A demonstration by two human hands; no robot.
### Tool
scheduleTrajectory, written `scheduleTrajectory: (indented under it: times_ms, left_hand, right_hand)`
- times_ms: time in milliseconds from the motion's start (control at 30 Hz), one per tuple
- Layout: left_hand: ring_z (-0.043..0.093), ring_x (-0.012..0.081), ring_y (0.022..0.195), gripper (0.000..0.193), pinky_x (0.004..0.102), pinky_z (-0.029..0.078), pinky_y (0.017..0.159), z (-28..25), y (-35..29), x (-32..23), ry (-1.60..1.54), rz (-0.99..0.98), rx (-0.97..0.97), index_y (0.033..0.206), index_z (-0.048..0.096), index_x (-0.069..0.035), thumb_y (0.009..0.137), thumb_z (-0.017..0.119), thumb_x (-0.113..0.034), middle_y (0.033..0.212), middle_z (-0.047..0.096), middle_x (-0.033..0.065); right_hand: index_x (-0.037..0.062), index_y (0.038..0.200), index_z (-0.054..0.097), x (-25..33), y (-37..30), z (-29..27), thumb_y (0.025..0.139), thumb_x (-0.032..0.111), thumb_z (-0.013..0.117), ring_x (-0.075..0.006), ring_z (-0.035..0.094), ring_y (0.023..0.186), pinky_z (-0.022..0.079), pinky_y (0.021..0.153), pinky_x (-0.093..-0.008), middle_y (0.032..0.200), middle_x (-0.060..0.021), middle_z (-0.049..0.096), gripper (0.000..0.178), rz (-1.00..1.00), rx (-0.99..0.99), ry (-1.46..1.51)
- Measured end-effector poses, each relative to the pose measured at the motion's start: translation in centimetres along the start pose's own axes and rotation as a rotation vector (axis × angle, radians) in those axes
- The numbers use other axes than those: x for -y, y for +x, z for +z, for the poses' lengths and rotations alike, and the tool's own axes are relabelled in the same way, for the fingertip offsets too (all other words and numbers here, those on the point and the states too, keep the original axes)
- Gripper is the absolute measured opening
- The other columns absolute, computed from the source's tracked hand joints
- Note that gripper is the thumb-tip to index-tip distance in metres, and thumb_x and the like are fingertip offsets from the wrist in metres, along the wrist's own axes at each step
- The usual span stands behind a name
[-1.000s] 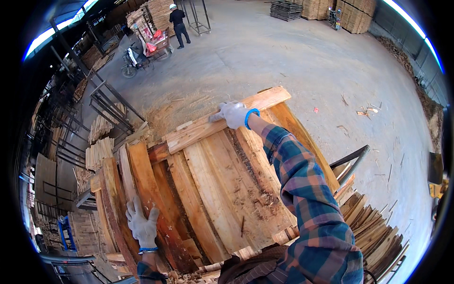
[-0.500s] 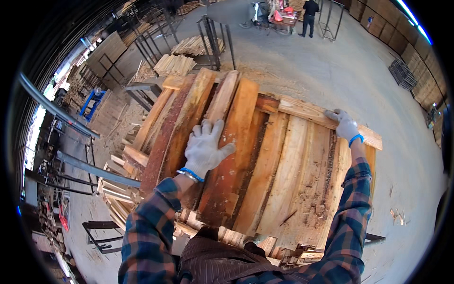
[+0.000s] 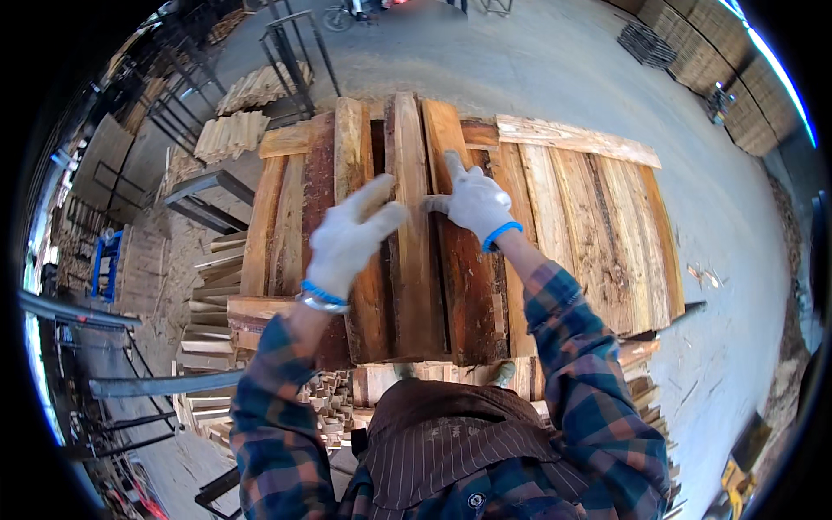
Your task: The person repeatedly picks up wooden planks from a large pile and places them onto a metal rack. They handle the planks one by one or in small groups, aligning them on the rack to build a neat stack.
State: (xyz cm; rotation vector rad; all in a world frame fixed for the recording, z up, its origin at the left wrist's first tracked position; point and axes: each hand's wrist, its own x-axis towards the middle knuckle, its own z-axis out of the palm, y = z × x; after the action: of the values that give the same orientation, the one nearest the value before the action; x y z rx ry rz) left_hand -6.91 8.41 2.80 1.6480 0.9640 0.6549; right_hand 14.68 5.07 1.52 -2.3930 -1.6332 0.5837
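Observation:
My left hand (image 3: 345,247), in a pale knitted glove and slightly blurred, is over the left-hand planks with its fingers apart and nothing in it. Just right of it lies a narrow rough-edged plank (image 3: 411,191). My right hand (image 3: 478,204), gloved as well, is over a reddish-brown plank (image 3: 468,295) in the middle of the stack, thumb and forefinger spread; whether it presses on the wood I cannot tell. Several lighter planks (image 3: 568,234) lie side by side to the right. A pale crosswise board (image 3: 576,139) rests along their far ends.
Small sawn wood pieces (image 3: 212,308) are piled left of the stack. Grey metal bars (image 3: 165,384) reach in from the left, and a dark metal frame (image 3: 212,186) stands beside the far left corner. Farther off are low timber piles (image 3: 232,136) and the concrete floor (image 3: 407,65).
My right hand has left the crosswise board and moved left to the middle planks. My left hand has come up off the planks. The whole view has turned.

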Motion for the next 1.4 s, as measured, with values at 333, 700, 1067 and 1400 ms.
scheduleTrajectory:
  times_ms: [333,700,1067,1400]
  left_hand:
    - [0.055,0.0489,0.118,0.103,0.0523,0.046,0.097,-6.7,-1.3,9.0,0.728,-0.068,-0.319,0.149,0.038,-0.012,0.077,0.048,-0.085,0.147,0.040,0.0275]
    - [0.054,0.0516,0.117,0.108,0.0546,0.046,0.096,-6.5,-1.0,9.0,0.667,-0.052,-0.323,0.147,0.039,-0.008,0.075,0.048,-0.087,0.142,0.044,0.0290]
    - [0.052,0.0465,0.123,0.103,0.0500,0.043,0.101,-5.9,-0.5,9.0,0.749,0.014,-0.379,0.145,0.044,-0.004,0.078,0.051,-0.083,0.138,0.050,0.0279]
    - [0.053,0.0462,0.121,0.092,0.0494,0.044,0.100,-6.3,0.3,9.5,0.899,-0.072,-0.343,0.145,0.045,-0.010,0.086,0.039,-0.081,0.136,0.053,0.0262]
  right_hand:
    - [0.0054,0.149,0.036,-1.5,0.7,1.6,0.072,0.056,0.075,-0.0403,0.058,0.120,0.048,0.098,-0.0477,0.127,-0.0274,0.060,0.100,0.100,-0.064,0.130]
    - [0.0037,0.149,0.034,7.3,-1.8,2.2,0.081,0.064,0.065,-0.0400,0.056,0.119,0.051,0.089,-0.0494,0.132,-0.0302,0.052,0.096,-0.049,0.042,-0.085]
    - [0.0013,0.145,0.036,-2.0,-4.1,-3.5,0.063,0.028,0.079,-0.0365,0.065,0.102,0.054,0.086,-0.0467,0.111,-0.0249,0.066,0.096,-0.059,-0.011,0.174]
    - [0.0354,0.151,0.035,-30.9,-22.9,-3.6,0.075,-0.004,0.063,-0.0392,0.054,0.119,0.050,0.094,-0.0502,0.133,-0.0164,0.050,0.090,-0.097,-0.051,-0.430]
